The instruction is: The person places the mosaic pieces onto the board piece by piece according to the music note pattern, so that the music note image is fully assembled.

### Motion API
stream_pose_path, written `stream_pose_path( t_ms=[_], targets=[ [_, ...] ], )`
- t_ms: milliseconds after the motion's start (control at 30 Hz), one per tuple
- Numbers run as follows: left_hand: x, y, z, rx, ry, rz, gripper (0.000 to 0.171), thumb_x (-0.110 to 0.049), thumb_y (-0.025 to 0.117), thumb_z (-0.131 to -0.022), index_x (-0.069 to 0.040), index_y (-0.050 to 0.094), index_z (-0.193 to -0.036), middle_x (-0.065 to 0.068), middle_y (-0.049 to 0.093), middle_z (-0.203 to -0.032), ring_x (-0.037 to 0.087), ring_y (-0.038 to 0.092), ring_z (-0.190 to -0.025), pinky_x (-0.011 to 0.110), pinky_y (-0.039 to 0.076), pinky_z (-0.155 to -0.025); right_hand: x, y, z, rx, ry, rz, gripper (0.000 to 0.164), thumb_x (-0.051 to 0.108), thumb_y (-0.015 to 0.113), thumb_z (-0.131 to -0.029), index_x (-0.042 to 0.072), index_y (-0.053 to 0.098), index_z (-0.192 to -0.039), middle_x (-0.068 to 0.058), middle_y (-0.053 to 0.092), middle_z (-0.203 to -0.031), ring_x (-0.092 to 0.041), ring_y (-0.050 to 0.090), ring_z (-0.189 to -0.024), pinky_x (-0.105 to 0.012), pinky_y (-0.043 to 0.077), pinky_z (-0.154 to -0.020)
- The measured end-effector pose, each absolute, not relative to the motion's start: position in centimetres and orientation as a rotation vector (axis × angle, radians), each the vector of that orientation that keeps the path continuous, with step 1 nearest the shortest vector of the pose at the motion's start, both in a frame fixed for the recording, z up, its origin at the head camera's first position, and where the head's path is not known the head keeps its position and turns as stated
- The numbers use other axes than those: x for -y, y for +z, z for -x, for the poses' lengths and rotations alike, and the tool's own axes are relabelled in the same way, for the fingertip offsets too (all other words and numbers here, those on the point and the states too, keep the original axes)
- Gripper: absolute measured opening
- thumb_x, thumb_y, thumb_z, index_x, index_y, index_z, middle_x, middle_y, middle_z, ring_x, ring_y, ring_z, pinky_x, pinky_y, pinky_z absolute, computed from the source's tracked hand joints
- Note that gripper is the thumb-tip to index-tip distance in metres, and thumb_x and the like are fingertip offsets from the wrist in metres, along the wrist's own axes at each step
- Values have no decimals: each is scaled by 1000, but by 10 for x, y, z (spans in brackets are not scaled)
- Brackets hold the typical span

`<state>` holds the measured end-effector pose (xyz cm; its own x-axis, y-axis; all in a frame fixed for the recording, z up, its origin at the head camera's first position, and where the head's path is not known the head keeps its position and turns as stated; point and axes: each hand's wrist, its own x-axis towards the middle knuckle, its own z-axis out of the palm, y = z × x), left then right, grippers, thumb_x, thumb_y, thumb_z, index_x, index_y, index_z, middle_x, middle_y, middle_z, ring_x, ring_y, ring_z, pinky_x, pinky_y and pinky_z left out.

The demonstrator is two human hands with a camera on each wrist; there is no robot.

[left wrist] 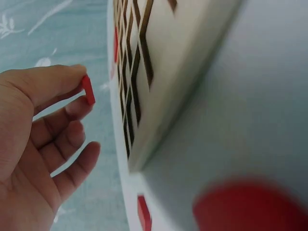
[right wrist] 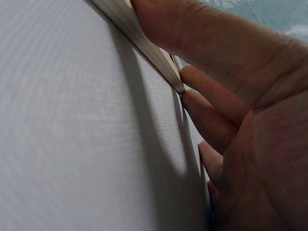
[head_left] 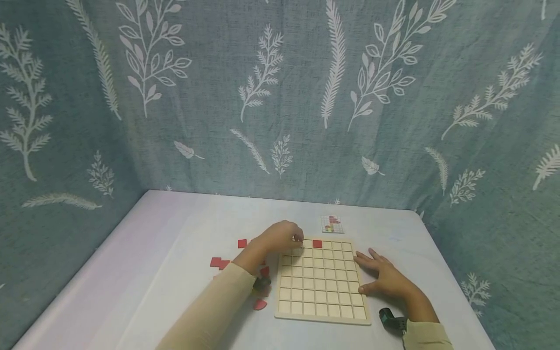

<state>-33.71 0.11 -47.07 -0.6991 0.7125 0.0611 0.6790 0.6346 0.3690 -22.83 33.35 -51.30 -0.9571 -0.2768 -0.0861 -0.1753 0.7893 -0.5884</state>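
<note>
Apparently for placement, a red tile (left wrist: 88, 90) is being pinched by the left hand (head_left: 278, 236) near the far-left corner of the gridded board (head_left: 321, 285), its right edge being touched by the spread right hand (head_left: 386, 277), careful alignment likely being needed next.

The left fingers (left wrist: 62, 79) hold a tile (left wrist: 88, 90) at the far left corner of the board (head_left: 321, 284), which lies on the worktop (head_left: 162, 257). Just right of these fingers, a second tile (head_left: 317, 244) sits in the board's far row. Beyond them and to their right, a card (head_left: 332, 224) lies behind the board. Loose pieces (head_left: 216, 262) lie left of the left fingers, mostly before them. The right fingers (head_left: 368, 262) touch the board's right edge; behind both hands hangs a curtain (head_left: 302, 116).
</note>
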Motion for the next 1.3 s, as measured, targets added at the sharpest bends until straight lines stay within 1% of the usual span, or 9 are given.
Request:
stream_pose_path(
  t_ms=[167,367,567,767,900,1067,1133,1300],
  targets=[
    [-19,-474,339,-2761,555,-1212,11,-27,68,-92,-19,75,-97,-13,67,-93,8,62,-93,29,50,-81,-334,-514,229,-2815,-888,316,101,51,86,-56,15,50,-143,-4,33,-154,-45,7,-143,-72,7,-103],
    [-41,-475,339,-2759,525,-1261,10,-28,69,-92,-20,74,-94,-13,66,-89,6,61,-88,26,49,-79,-334,-514,229,-2808,-909,311,101,50,87,-56,15,51,-143,-3,35,-154,-44,7,-143,-72,7,-103],
    [-60,-474,339,-2752,506,-1298,9,-27,69,-91,-20,75,-91,-12,68,-89,7,62,-87,25,49,-81,-336,-514,228,-2816,-912,331,99,49,86,-57,14,51,-142,-3,36,-153,-43,8,-144,-71,6,-104],
    [-74,-471,338,-2764,472,-1252,11,-26,67,-92,-18,75,-96,-9,69,-94,11,64,-93,27,50,-83,-337,-515,230,-2813,-914,371,98,50,86,-59,13,50,-143,-3,36,-153,-41,8,-144,-69,4,-106],
    [-79,-473,338,-2775,489,-1190,13,-27,66,-93,-19,75,-98,-9,69,-96,12,64,-96,29,50,-85,-336,-516,230,-2810,-908,375,99,50,86,-58,13,50,-143,-4,36,-153,-41,8,-144,-67,2,-107],
    [-85,-480,341,-2789,517,-1144,13,-29,66,-93,-21,75,-92,-11,68,-91,11,63,-92,30,50,-82,-336,-516,230,-2814,-906,372,99,50,86,-58,12,51,-142,-4,36,-153,-42,8,-144,-70,4,-105],
    [-87,-483,342,-2789,519,-1141,12,-29,66,-93,-21,75,-91,-12,68,-90,10,63,-90,29,51,-80,-336,-516,231,-2813,-907,377,99,51,85,-58,13,50,-143,-3,35,-153,-40,8,-144,-68,4,-106],
    [-90,-486,344,-2789,507,-1125,12,-29,67,-92,-20,75,-92,-11,68,-91,10,64,-90,30,51,-80,-337,-517,231,-2808,-913,386,100,51,85,-59,12,50,-143,-4,35,-153,-39,7,-145,-67,4,-107]
  ],
)
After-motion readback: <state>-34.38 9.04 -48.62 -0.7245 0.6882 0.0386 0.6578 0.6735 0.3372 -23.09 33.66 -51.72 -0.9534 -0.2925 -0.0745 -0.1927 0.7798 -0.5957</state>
